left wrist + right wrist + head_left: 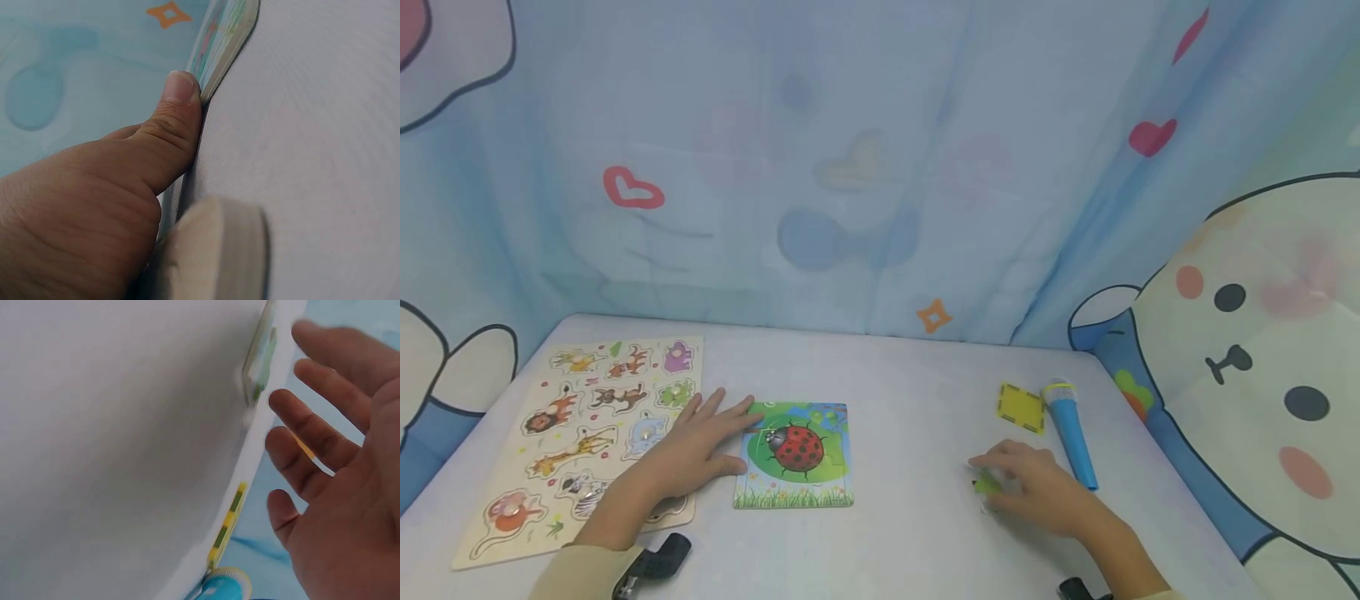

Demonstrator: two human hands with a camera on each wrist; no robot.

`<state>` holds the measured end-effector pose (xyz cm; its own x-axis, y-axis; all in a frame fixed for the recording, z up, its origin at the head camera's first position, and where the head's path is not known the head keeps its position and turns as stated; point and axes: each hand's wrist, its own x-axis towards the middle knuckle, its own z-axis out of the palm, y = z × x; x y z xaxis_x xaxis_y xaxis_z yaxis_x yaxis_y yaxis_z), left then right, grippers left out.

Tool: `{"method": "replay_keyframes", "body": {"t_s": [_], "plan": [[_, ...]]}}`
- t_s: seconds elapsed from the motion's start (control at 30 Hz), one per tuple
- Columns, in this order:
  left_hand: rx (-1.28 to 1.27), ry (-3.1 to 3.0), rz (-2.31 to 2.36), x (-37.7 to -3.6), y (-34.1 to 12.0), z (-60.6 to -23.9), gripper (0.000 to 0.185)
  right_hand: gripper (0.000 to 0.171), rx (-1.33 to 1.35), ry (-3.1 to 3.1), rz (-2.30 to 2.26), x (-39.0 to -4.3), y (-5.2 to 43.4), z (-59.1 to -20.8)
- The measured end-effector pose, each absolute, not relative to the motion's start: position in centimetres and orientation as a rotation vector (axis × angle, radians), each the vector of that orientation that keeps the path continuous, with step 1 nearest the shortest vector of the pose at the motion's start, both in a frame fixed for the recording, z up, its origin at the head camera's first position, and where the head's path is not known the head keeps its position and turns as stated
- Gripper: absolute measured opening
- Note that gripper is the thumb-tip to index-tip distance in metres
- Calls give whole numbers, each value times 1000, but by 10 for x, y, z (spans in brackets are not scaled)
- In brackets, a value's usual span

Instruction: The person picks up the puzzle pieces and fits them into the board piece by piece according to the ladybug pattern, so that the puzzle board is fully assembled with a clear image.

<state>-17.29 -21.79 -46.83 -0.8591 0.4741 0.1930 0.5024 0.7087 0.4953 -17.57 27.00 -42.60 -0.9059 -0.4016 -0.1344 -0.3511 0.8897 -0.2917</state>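
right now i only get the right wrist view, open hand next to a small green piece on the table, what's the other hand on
Observer: The left hand rests flat at the left edge of a ladybird puzzle; the left wrist view shows its thumb against that edge.
Operator: anything else left of it
Observer: Yes, a wooden animal peg puzzle lies under the left forearm.
Operator: i see a yellow edge and something blue at the bottom, what are they
Observer: A yellow square piece and a blue toy microphone, lying side by side beyond the right hand.
Operator: is my hand gripping the green piece
Observer: No, the small green piece lies at its fingertips, and the fingers look spread and open.
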Motion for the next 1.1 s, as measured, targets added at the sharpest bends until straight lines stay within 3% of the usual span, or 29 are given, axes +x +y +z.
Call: {"method": "replay_keyframes", "body": {"t_s": [0.5, 1.1], "plan": [[-814, -2859, -865, -176, -220, -473, 67, 37, -642, 2804, -443, -174, 273, -429], [-819, -2836, -850, -174, -218, -471, 66, 37, -1033, 2793, -457, -193, 211, -425]]}}
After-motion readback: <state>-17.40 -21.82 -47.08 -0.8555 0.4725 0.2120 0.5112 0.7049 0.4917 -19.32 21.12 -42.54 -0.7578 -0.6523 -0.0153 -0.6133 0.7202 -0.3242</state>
